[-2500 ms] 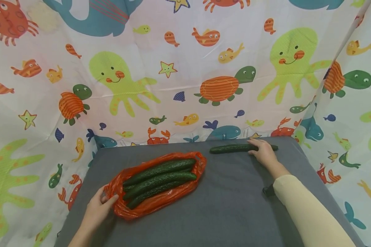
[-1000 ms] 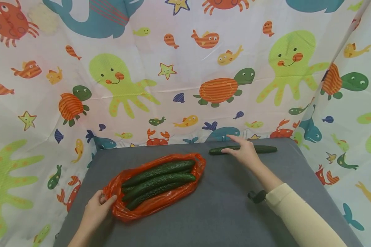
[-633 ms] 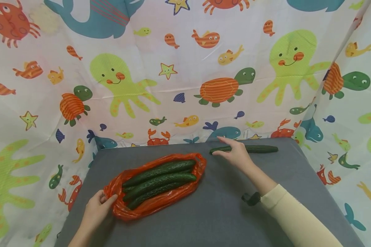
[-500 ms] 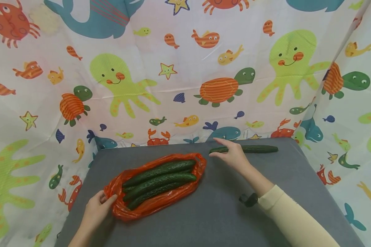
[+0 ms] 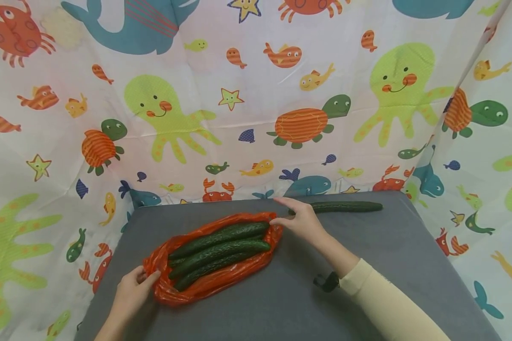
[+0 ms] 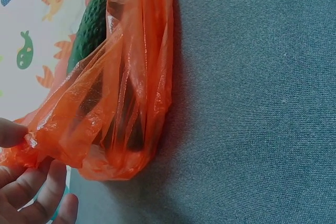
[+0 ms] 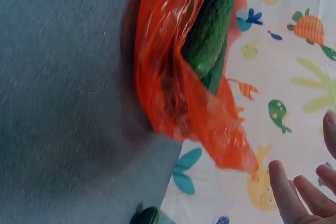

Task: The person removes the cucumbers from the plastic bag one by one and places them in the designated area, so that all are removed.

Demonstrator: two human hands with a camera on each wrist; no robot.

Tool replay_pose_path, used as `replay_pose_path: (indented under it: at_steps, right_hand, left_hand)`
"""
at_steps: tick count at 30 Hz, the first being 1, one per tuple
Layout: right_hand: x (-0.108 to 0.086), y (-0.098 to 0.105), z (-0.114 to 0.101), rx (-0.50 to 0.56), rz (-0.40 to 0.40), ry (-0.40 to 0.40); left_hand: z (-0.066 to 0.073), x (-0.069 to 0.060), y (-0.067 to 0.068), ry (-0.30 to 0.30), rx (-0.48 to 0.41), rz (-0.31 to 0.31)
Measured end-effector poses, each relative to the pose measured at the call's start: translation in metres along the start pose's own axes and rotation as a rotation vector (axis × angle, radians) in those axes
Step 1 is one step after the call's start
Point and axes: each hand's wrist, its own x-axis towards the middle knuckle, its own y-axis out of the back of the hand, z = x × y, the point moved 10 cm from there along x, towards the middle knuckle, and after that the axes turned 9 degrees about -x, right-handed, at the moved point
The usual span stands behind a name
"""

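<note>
An orange-red plastic bag lies on the grey table with several dark green cucumbers side by side in its open mouth. My left hand pinches the bag's gathered left end between thumb and fingers, as the left wrist view confirms. Just off the bag's right end is my right hand, its thumb and fingers spread apart with nothing between them. In the right wrist view, its fingers are clear of the bag's loose corner. Behind that hand, a single cucumber lies along the table's back edge, its left part partly covered.
The grey-covered table is walled at the back and sides by a white curtain printed with sea animals. A small dark object sits at my right wrist, by the sleeve's cuff.
My right hand has let go of the lone cucumber and moved left, its fingers spread, up to the bag's right end. The lone cucumber, the bag and my left hand stay in place.
</note>
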Motion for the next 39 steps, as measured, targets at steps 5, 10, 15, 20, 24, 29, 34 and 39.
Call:
replay_pose_path:
  at_steps: [5,10,15,20,24,29,34,39]
  right_hand:
    - [0.001,-0.012,-0.009,-0.015,-0.017,0.013]
    - [-0.001,-0.029,-0.01,-0.003,-0.069,-0.018]
    - [-0.002,-0.042,-0.014,0.018,-0.089,-0.02]
    - [-0.005,-0.06,-0.015,0.022,-0.132,-0.049]
    - [-0.007,-0.072,-0.014,0.038,-0.14,-0.08]
    - [-0.011,-0.09,-0.013,0.045,-0.155,-0.099]
    - [-0.019,-0.109,-0.009,0.071,-0.193,-0.137]
    - [-0.024,-0.122,-0.011,0.089,-0.215,-0.152]
  left_hand:
    - [-0.001,0.0,0.0,-0.012,0.033,0.003]
    - [0.001,-0.001,-0.001,-0.034,0.078,-0.002]
    - [0.0,-0.001,-0.005,-0.012,0.094,-0.05]
    - [-0.002,0.0,-0.004,-0.008,0.099,-0.073]
    - [0.001,0.0,-0.002,-0.034,0.081,-0.053]
    - [0.003,0.0,0.0,-0.058,0.075,-0.027]
    - [0.001,0.0,-0.003,-0.054,0.072,-0.033]
    - [0.001,-0.001,-0.003,-0.06,0.063,-0.019]
